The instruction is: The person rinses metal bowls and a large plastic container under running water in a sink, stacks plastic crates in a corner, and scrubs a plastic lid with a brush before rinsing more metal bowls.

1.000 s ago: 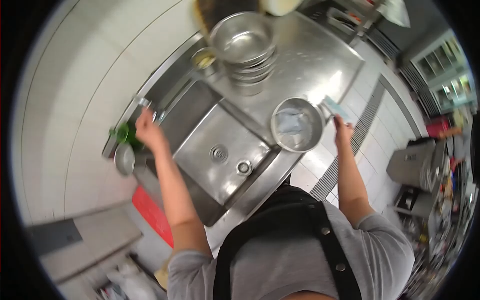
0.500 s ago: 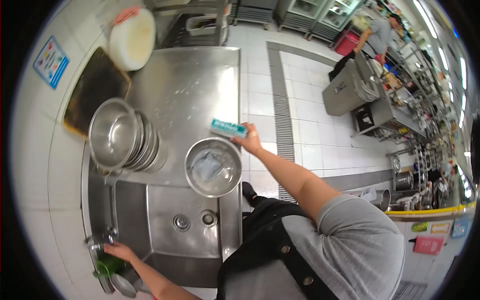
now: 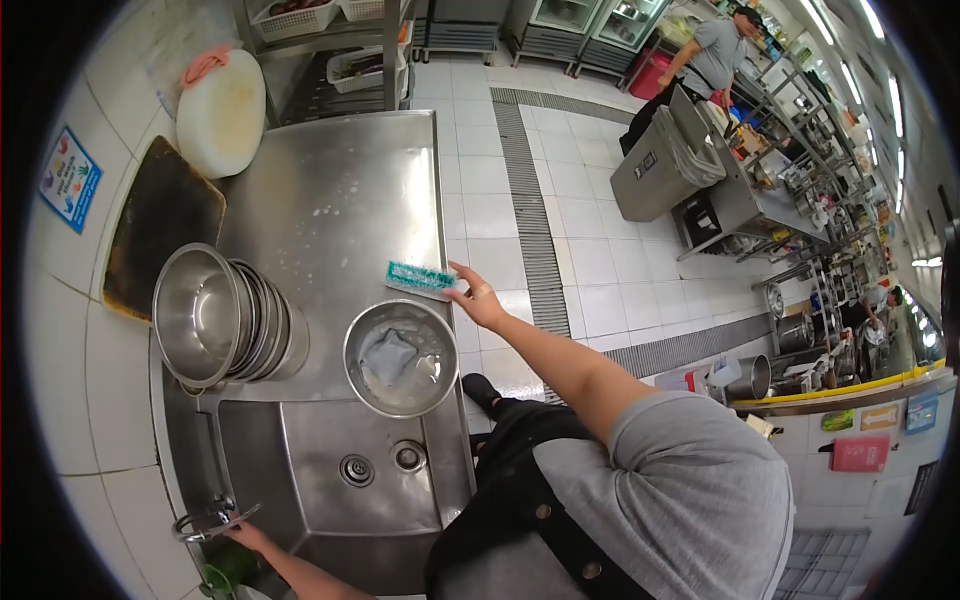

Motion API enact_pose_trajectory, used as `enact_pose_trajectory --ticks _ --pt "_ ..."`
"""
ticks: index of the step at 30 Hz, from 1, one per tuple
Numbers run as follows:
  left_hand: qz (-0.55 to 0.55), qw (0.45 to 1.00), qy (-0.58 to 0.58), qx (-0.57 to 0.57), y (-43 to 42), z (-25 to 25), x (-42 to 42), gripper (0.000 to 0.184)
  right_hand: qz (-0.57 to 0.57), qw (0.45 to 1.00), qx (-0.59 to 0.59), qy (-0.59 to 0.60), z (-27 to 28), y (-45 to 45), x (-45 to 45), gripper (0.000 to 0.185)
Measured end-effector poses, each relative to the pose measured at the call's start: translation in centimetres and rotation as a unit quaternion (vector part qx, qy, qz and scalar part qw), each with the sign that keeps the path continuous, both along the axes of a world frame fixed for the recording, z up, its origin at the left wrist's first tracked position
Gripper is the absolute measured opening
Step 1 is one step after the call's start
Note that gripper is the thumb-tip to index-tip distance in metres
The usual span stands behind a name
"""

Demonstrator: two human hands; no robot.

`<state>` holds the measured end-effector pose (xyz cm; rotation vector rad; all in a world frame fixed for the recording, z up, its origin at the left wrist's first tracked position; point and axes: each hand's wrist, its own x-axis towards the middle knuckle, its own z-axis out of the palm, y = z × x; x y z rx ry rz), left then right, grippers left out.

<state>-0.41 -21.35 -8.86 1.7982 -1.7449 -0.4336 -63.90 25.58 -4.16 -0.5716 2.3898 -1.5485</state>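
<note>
My right hand (image 3: pixel 478 296) grips the end of a teal-and-white rectangular block (image 3: pixel 420 279) at the counter's edge; its teal top looks rough, but I cannot tell its exact kind. Just below stands a metal bowl (image 3: pixel 362 393) holding a pale, translucent cloth-like piece (image 3: pixel 388 357) in some liquid. At the lower left, my left hand (image 3: pixel 246 536) is closed at the faucet (image 3: pixel 208 520), its fingertips partly hidden by the curved spout. Beneath the faucet is the metal sink (image 3: pixel 330 435) with two round drain fittings.
Stacked metal bowls (image 3: pixel 200 315) stand against the wall beside a dark board (image 3: pixel 160 230) and a white round board (image 3: pixel 222 115). The steel counter (image 3: pixel 330 200) runs toward a rack with baskets. Across the tiled floor, another person (image 3: pixel 715 55) stands by a grey bin (image 3: pixel 660 165).
The camera view has shifted, so the counter appears lower and further left. The faucet's spout has swung outward by my left hand. My right hand still holds the block above the bowl's far rim.
</note>
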Motion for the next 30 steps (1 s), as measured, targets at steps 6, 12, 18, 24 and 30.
enact_pose_trajectory --ticks 6,12,18,24,30 --pt "0.134 0.726 0.613 0.280 6.3 5.9 -12.6 0.081 -0.065 0.995 0.067 -0.018 -5.2 7.7 1.3 0.055" --pt "0.095 0.536 0.770 0.333 4.6 2.1 -13.2 0.073 -0.127 0.940 0.314 -0.034 -9.7 20.7 2.4 0.049" --pt "0.118 0.480 0.802 0.336 0.3 -1.9 -9.2 0.036 -0.218 0.936 0.277 0.004 -10.0 30.9 0.7 0.028" --pt "-0.060 0.456 0.800 0.385 0.9 -0.1 -10.3 0.020 -0.342 0.933 0.100 -0.046 -3.7 31.3 -3.0 0.020" --pt "-0.067 0.580 0.747 0.318 2.9 4.3 -13.1 0.033 -0.257 0.952 0.164 0.035 0.5 30.2 -4.4 0.021"
